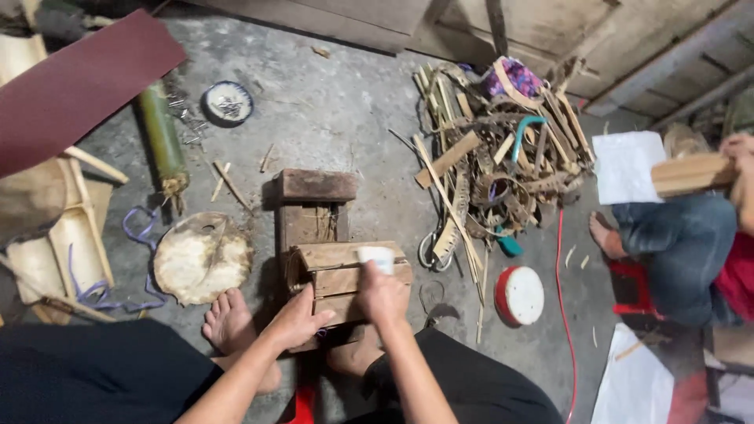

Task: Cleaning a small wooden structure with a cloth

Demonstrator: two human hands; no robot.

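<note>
Pale brown wooden frame [345, 275] is showing bare grain. Green bamboo tube [162, 137] is lying beside dark red sheet [78, 82]. Round lid [520, 295] is showing white, rimmed red; cord [564, 298] red.

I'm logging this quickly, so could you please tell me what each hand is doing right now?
Left hand: open, resting flat on the wooden block.
Right hand: closed around a small white object.

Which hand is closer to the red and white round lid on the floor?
Right. The right hand, on the wooden block, is nearer the lid. The left hand is on the block's far side.
</note>
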